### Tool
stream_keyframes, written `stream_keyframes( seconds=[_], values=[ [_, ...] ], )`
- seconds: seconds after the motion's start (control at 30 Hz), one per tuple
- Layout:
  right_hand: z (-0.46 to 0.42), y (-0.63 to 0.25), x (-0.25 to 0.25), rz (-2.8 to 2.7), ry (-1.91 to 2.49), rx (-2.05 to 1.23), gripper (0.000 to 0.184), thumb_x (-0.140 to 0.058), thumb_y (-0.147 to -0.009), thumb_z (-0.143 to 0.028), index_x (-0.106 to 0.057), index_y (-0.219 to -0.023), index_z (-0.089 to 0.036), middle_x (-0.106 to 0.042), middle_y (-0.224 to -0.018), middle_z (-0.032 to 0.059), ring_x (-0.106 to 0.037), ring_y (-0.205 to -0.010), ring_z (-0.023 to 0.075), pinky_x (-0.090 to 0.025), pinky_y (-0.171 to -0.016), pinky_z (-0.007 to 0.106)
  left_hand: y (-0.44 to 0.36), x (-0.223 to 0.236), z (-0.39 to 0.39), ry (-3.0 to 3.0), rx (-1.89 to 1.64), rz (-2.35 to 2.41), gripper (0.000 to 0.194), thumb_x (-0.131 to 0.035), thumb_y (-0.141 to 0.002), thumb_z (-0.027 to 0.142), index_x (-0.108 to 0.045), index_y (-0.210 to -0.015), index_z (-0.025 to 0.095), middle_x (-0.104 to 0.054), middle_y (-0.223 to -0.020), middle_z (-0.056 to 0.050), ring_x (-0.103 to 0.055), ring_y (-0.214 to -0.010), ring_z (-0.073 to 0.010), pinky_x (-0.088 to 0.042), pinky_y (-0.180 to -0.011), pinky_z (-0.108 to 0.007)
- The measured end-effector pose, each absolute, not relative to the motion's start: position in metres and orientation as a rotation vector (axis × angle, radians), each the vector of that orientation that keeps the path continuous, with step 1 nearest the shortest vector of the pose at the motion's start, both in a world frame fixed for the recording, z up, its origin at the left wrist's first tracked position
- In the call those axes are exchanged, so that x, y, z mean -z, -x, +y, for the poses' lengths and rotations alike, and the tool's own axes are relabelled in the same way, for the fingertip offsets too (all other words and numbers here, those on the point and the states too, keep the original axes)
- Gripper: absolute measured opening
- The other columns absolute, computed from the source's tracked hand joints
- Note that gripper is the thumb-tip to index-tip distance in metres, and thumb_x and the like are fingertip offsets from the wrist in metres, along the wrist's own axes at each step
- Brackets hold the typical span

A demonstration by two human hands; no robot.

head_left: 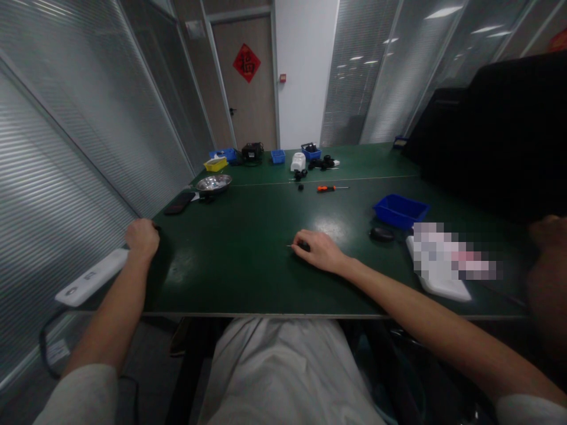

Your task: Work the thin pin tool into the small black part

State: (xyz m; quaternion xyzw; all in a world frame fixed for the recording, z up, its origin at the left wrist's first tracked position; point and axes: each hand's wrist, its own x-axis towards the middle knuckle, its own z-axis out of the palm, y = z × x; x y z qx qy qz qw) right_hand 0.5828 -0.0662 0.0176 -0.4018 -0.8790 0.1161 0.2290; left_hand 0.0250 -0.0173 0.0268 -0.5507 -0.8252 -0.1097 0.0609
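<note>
My left hand [142,237] is closed at the left edge of the green table [239,277], beside a white power strip [95,277]. A bit of something dark peeks out past its fingers, too little to name. My right hand [319,250] rests on the table in front of me, its thumb and fingers curled round a small black part [303,245]. From that part a thin metal pin points left. Farther back lie an orange-handled screwdriver [326,189] and a small black piece [300,187].
To the right are a blue tray [401,212], a black computer mouse [381,235] and a white slab-like object [443,286]. Another person's arm [549,277] reaches in there. A metal bowl [214,183] and a dark phone [179,203] lie at left; small bins stand behind.
</note>
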Motion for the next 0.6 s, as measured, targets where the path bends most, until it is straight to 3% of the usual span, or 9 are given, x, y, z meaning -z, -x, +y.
stream_keyframes(
  seconds=[0.13,0.6],
  values=[
    [-0.0656,-0.5831,-0.0165,-2.419,1.095,-0.317,0.014,-0.059,-0.100,-0.033,-0.066,-0.099,-0.021,-0.068,-0.097,0.0030,-0.061,-0.080,0.0160,-0.040,-0.070,0.028,-0.0248,-0.0235,-0.0181,1.502,0.286,-2.479,0.035,-0.045,-0.096,0.017,-0.070,-0.113,-0.001,-0.065,-0.114,-0.027,-0.059,-0.109,-0.0349,-0.047,-0.091,-0.045],
    [-0.0648,-0.5836,-0.0151,-2.419,1.092,-0.316,0.014,-0.058,-0.100,-0.033,-0.066,-0.099,-0.022,-0.068,-0.097,0.0032,-0.061,-0.079,0.0159,-0.040,-0.070,0.028,-0.0198,-0.0194,-0.0148,1.479,0.302,-2.477,0.037,-0.048,-0.096,0.021,-0.072,-0.113,-0.001,-0.066,-0.115,-0.026,-0.059,-0.105,-0.0325,-0.047,-0.090,-0.041]
  ],
)
